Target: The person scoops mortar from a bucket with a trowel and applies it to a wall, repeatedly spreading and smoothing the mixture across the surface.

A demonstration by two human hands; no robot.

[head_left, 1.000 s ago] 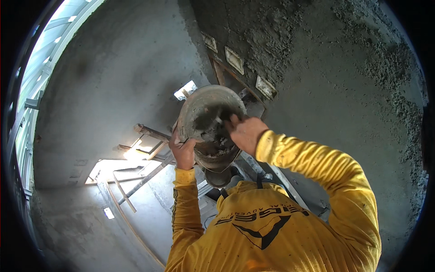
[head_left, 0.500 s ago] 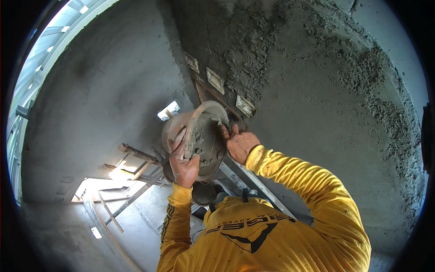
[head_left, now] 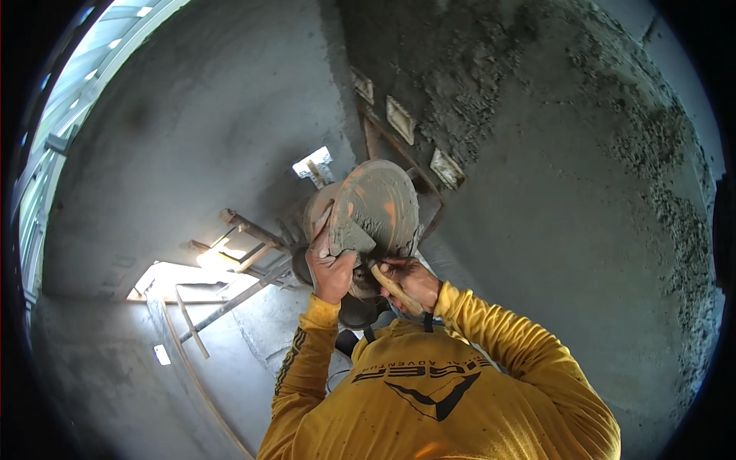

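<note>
A round, mortar-smeared bucket is held up in front of my chest, its mouth tilted toward me. My left hand is closed on its near-left rim. My right hand grips the pale wooden handle of a trowel. The trowel's blade reaches into the bucket, and wet grey mortar lies at the near-left side beside my left fingers. Streaks of orange show through the thin coat on the bucket's inner wall.
Rough fresh mortar covers part of the wall, with several small framed openings in it. A smoother grey wall stands at left. Wooden scaffold poles and a bright opening lie below left. A dark round container sits beneath the bucket.
The bucket has tipped further toward me, showing more of its inside. My right hand has come down from the far right rim to the near side, bringing the trowel handle into sight.
</note>
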